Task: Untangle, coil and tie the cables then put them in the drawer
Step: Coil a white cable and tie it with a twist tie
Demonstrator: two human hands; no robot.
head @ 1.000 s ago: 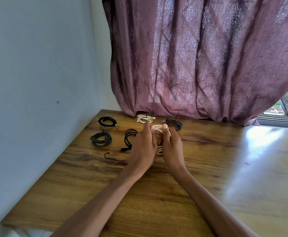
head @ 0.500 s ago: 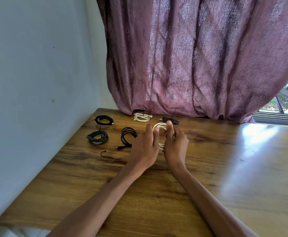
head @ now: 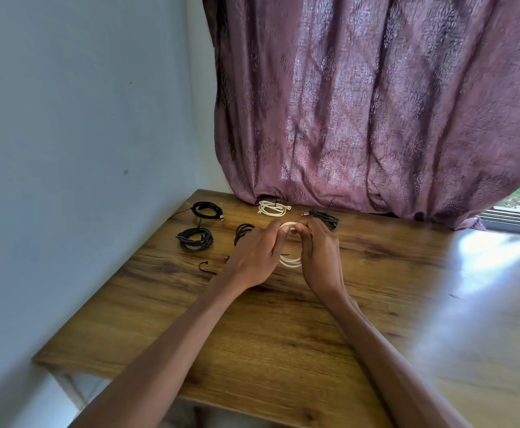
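Coiling looks finished on the white cable [head: 290, 260], and the step in hand seems to be the tying: both hands meet at the top of its loops, over the table [head: 283, 350], toward the far left part. The left hand [head: 254, 257] pinches the upper arc of the coil between fingertips and thumb; the right hand [head: 318, 257] pinches the same arc from the other side, fingers curled in. The lower turns of the coil show between the two palms, just above or touching the wood; I cannot tell which.

Around them lie bundles that appear done: a white coil [head: 272, 208] at the far edge under the curtain [head: 376, 103], a black coil [head: 323, 217] just beyond the right hand, a black coil [head: 206, 210] near the far left corner, another black coil [head: 194, 239] nearer along the left edge, and a black coil [head: 243, 231] partly hidden by the left hand. A loose black tie [head: 204, 268] lies on the wood left of the left wrist.

Next, I judge, one hand must keep the loops pinched together while the other fetches a tie and cinches it round them; letting go early would spring the turns apart. No drawer is in view
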